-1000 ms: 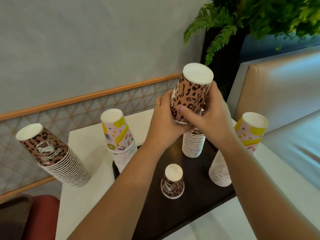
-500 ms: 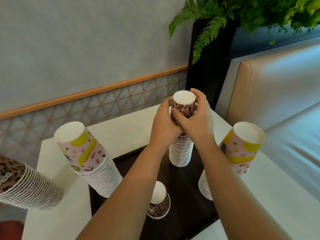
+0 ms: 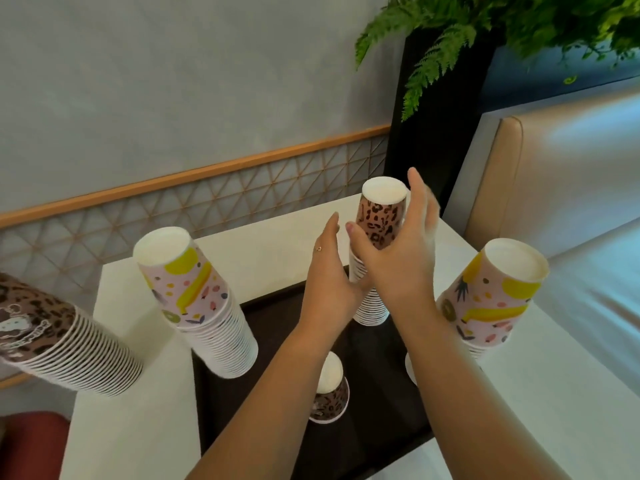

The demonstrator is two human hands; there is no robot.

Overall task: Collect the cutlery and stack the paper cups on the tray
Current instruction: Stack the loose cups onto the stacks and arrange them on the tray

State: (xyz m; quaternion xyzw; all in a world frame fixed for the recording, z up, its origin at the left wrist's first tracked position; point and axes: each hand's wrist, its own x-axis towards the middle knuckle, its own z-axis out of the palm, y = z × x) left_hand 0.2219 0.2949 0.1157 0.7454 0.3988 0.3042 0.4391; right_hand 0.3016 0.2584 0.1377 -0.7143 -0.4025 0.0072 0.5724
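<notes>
Both forearms are bare to the lower frame edge, with no sleeves showing. The left hand point(image 3: 325, 282) wears what looks like a thin ring point(image 3: 319, 249) on one finger, small and gold-toned. The right hand point(image 3: 398, 258) shows short, plain fingernails and no jewellery.

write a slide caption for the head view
Both hands open around a leopard-print cup stack on the dark tray, two fruit-print stacks flanking.
</notes>
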